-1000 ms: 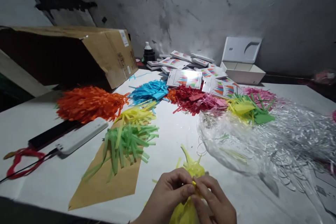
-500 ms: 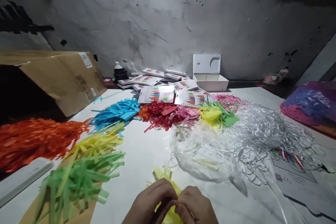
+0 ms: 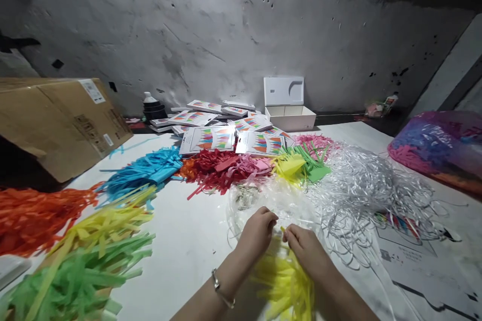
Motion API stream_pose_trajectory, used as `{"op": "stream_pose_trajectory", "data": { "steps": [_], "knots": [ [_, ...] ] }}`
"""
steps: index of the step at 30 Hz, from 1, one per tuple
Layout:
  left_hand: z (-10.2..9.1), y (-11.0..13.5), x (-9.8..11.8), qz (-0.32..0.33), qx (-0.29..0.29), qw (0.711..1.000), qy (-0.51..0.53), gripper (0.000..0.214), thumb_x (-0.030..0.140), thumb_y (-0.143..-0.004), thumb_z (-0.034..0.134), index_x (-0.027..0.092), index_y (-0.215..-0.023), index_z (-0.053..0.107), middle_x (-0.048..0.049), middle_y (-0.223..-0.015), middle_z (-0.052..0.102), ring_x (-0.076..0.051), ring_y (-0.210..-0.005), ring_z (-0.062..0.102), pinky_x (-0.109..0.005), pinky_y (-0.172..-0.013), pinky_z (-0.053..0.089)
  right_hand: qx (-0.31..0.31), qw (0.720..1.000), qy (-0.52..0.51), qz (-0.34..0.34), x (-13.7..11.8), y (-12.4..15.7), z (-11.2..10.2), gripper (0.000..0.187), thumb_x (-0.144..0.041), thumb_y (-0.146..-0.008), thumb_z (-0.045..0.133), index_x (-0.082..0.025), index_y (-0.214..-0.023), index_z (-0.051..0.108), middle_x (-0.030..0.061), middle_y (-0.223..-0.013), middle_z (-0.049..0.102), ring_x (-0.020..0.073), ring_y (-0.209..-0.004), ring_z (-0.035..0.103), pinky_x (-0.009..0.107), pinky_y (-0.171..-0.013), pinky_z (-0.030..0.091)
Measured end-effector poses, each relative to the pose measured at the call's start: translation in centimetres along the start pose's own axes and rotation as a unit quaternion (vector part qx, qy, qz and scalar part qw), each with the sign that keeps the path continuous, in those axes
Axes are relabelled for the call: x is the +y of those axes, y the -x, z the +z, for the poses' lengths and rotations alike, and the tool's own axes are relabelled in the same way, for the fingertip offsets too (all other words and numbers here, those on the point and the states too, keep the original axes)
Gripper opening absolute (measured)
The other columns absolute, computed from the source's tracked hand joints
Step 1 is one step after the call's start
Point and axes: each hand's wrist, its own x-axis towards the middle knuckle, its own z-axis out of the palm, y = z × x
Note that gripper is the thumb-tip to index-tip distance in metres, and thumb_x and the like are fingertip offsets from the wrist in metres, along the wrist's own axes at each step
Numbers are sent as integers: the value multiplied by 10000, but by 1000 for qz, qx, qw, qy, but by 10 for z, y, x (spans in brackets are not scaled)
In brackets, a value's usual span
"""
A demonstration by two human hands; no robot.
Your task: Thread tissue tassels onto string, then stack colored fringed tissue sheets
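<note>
A yellow paper tassel point(image 3: 286, 286) hangs fringe-down below my right hand point(image 3: 307, 251). That hand is closed, pinching the tassel's narrow yellow tip between thumb and fingers. My left hand point(image 3: 259, 230), with a bracelet on the wrist, is closed just left of the tip, its fingertips pinched together. Whatever sits in the left fingers is too small or hidden to make out. Behind both hands lies a clear plastic bag point(image 3: 297, 205) with small pale pieces in it. A heap of silvery-white ties point(image 3: 365, 185) spreads to the right of the bag.
Green point(image 3: 79, 271), yellow point(image 3: 109, 220), orange point(image 3: 41, 215) and blue tassels point(image 3: 146, 168) lie left. Red tassels point(image 3: 214, 168) lie farther back, before a pile of printed packs point(image 3: 209, 139). A cardboard box point(image 3: 64, 125) stands left, an opened white box point(image 3: 289, 118) at the back.
My hands have risen forward toward the plastic bag and moved slightly apart. The yellow tassel now hangs from the right hand. The view has shifted to the right.
</note>
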Motion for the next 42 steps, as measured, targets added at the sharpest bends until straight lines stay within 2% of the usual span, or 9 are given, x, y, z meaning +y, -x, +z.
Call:
{"op": "stream_pose_trajectory", "data": {
  "steps": [4,10,14,19,22,26,28,34,42],
  "knots": [
    [21,-17,-9,-18,-41,998,-40,197,19,-732,540,161,-630,631,-45,-804,626,-169,-689,577,-274,-667,433,-10,1000,15,-8,11,7,17,376,-321,-1010,343,-203,-743,580,18,-692,658,161,-640,605,257,-586,373],
    [17,-16,-21,-24,-67,997,-4,165,31,-716,540,169,-659,610,-27,-786,593,-174,-722,536,-289,-721,432,-9,999,24,-22,11,11,16,351,-279,-1016,361,-207,-733,556,20,-703,662,162,-645,604,264,-591,370],
    [10,-10,-18,-34,-42,993,104,129,95,-767,557,178,-792,652,-60,-922,629,-202,-844,571,-334,-816,473,-8,999,29,-31,12,10,14,363,-296,-1027,352,-208,-746,565,16,-705,660,166,-652,617,267,-597,379],
    [-11,15,-1,-95,-44,947,303,235,314,-866,581,134,-985,675,-79,-870,668,-180,-740,646,-307,-684,543,-13,998,32,-50,11,10,10,384,-345,-1036,361,-213,-743,569,-4,-670,631,159,-632,607,264,-592,395],
    [-30,45,7,-160,-53,876,453,361,388,-796,735,107,-1021,716,-83,-858,702,-162,-788,678,-271,-749,555,-15,998,33,-60,9,11,7,395,-375,-1040,368,-214,-744,574,-4,-684,633,159,-651,614,262,-614,415],
    [-48,90,10,-266,-28,689,673,417,283,-535,987,102,-846,776,-57,-770,715,-96,-696,661,-179,-701,537,-11,997,32,-71,13,11,4,419,-435,-1044,352,-209,-805,611,11,-720,655,175,-681,632,269,-646,444],
    [-55,111,8,-268,0,658,704,400,267,-501,1008,111,-790,779,-40,-717,702,-80,-617,634,-161,-592,514,-2,997,34,-72,15,12,4,434,-467,-1041,357,-206,-819,624,17,-721,660,183,-678,634,272,-638,449],
    [-75,160,0,-233,51,656,716,336,341,-612,964,105,-735,759,-10,-636,630,-60,-524,544,-165,-485,488,31,993,37,-112,-12,32,11,358,-461,-1027,424,-218,-869,634,20,-748,662,181,-667,638,259,-621,467],
    [-77,187,-10,-191,69,674,710,336,392,-653,933,119,-728,752,-9,-596,627,-66,-472,528,-176,-442,466,-19,938,69,-338,-104,80,65,243,-223,-1062,369,-232,-921,567,-12,-666,553,139,-572,558,237,-549,394]
  ]
}}
